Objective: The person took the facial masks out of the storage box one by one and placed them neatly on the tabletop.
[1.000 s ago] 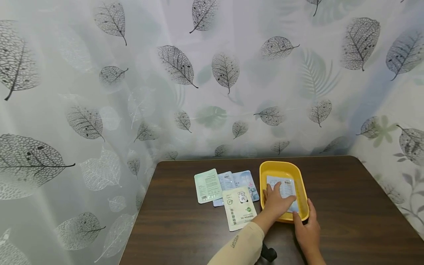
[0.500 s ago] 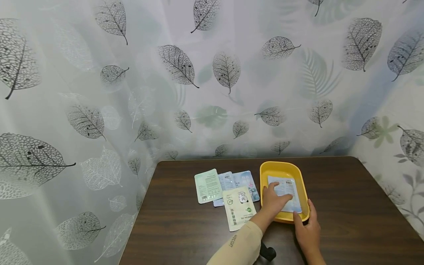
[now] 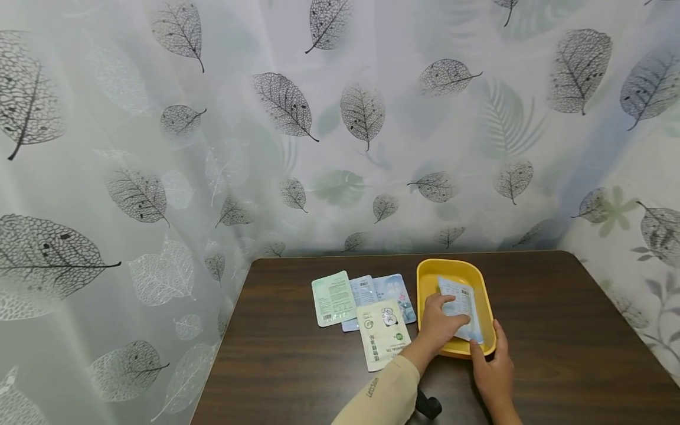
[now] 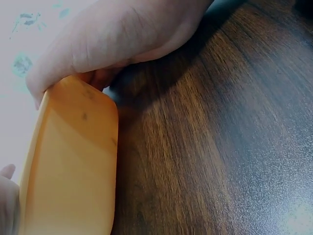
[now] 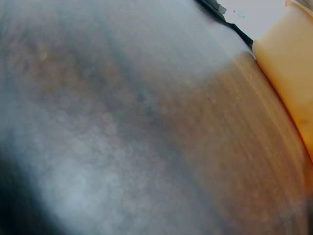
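Note:
A flat light-blue packet (image 3: 461,307) with a barcode and fine print slants inside a yellow plastic tray (image 3: 487,310). My left hand (image 3: 438,324) reaches over the tray's near left side and holds the packet's left part between thumb and fingers; some fingertips are hidden. At the near right corner, my right hand (image 3: 494,369) grips the tray rim, thumb over the edge and fingers outside. The left wrist view shows the tray's outer wall (image 4: 73,161), the right hand (image 4: 127,36) on its rim and a bit of the left hand (image 4: 7,205).
Left of the tray lie a green packet (image 3: 333,299), two blue packets (image 3: 394,290) partly overlapped, and a cream packet (image 3: 382,333) with a panda drawing. The dark wooden table (image 3: 281,366) ends at a leaf-patterned curtain (image 3: 329,147). The right wrist view is blurred.
The light-blue packet has shifted right in the tray and turned from lying flatter to slanting, its left edge raised. The left hand has moved only slightly; the right hand and tray stay put.

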Motion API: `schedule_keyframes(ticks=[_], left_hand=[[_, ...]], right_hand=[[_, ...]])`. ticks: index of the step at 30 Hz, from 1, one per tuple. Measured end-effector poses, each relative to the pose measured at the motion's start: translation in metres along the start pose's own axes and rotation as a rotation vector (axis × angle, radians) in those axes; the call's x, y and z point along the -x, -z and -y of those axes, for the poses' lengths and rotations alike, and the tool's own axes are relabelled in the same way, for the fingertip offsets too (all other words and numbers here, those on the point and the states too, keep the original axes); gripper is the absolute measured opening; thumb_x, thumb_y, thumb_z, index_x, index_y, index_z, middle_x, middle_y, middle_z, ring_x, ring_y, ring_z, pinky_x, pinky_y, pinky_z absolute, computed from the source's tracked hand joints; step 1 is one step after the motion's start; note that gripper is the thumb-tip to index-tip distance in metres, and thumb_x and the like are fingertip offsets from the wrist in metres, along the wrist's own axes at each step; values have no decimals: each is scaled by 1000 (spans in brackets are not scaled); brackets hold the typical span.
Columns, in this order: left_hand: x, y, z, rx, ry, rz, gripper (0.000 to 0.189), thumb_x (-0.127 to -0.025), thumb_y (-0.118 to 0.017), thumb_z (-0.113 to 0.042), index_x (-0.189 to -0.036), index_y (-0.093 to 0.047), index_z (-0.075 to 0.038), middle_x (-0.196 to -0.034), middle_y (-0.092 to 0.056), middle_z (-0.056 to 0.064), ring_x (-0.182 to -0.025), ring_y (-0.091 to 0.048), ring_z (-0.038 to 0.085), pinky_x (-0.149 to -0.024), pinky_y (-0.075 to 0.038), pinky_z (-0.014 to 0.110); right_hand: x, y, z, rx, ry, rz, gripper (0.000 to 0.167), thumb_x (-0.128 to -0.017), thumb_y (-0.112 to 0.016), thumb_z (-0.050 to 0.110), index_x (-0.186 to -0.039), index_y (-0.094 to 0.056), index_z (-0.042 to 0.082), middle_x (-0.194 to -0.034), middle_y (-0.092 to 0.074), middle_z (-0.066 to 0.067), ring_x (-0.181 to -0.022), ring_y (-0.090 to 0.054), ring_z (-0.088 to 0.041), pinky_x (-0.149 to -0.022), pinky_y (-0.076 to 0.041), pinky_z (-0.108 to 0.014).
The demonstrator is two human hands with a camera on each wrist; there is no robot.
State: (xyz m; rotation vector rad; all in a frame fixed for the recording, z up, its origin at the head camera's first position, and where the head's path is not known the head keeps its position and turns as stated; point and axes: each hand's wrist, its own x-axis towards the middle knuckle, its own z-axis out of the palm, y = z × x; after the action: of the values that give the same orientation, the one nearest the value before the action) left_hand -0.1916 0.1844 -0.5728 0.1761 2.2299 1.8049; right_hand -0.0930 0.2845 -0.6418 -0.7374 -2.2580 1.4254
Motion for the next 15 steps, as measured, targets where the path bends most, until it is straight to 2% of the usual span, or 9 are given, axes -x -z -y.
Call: schedule_keyframes(ticks=[6, 11, 15], left_hand=[[2, 2, 0, -18, 4, 58, 44, -82, -80, -21, -125, -72, -14, -134, -62, -6, -115, -59, 11, -99, -51, 28], [6, 4, -2, -56, -5, 88, 52, -85, -77, -24, -135, -66, -15, -137, -62, -8, -119, -59, 8, -103, -50, 28], [7, 5, -1, -42, -20, 82, 60, -85, -76, -24, -142, -60, -16, -142, -59, -7, -121, -58, 7, -106, -49, 29]], right_hand=[[0, 0, 1, -2, 22, -7, 77, -101, -60, 31, -165, -18, 22, -159, -38, -29, -140, -41, -51, -108, -34, -68], [1, 0, 1, 7, 23, -4, 77, -101, -60, 32, -165, -18, 22, -160, -37, -28, -140, -41, -51, -108, -33, -68], [1, 0, 1, 13, 12, 2, 77, -101, -60, 33, -165, -18, 22, -160, -36, -28, -141, -39, -51, -109, -33, -69]])
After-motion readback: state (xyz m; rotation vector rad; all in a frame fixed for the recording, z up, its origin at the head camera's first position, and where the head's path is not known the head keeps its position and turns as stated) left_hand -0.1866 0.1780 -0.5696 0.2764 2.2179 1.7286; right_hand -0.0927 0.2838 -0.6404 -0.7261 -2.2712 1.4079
